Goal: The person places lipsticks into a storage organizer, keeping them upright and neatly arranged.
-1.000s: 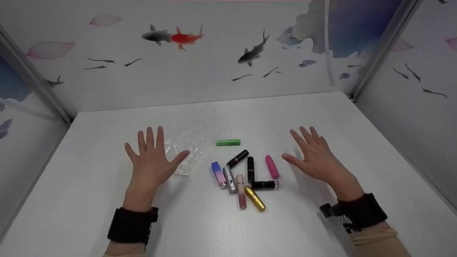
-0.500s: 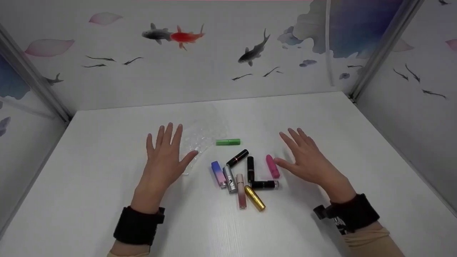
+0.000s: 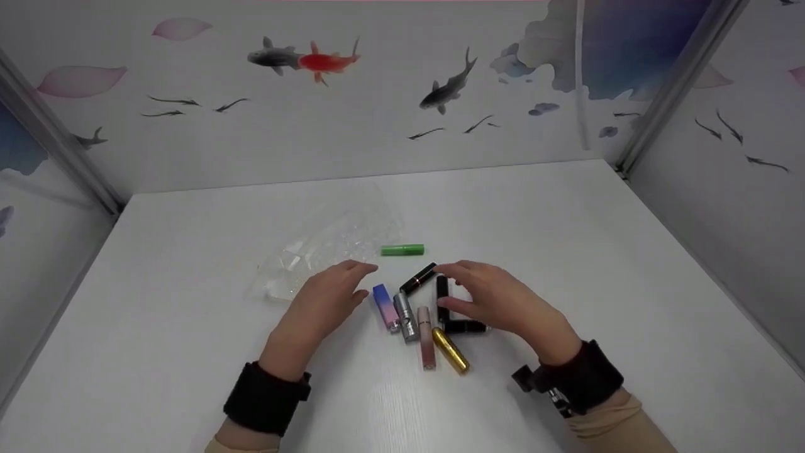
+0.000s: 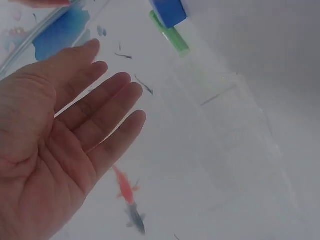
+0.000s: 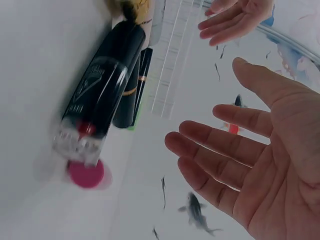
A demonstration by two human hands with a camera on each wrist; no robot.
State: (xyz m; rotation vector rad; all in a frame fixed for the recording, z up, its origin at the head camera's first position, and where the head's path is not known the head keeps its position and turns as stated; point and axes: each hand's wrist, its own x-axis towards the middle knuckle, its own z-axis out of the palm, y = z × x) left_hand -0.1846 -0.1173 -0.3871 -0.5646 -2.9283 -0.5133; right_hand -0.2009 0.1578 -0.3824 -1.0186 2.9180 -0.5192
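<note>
A cluster of lipstick tubes lies on the white table. It includes a blue-and-pink tube, a silver one, a pink lip gloss, a gold one and three black ones, one of them a black lipstick lying slanted. My left hand, fingers relaxed and holding nothing, hovers left of the blue-and-pink tube. Over the cluster's right side is my right hand, also loose and holding nothing; it hides a pink tube from the head view. Behind the cluster lies a green tube.
A clear plastic tray with small compartments lies behind my left hand, hard to see against the white table. Panels printed with fish stand along the back and both sides.
Both hands have moved inward from the two sides toward the tubes, their spread fingers now closer together and bent slightly. The tubes keep their places.
</note>
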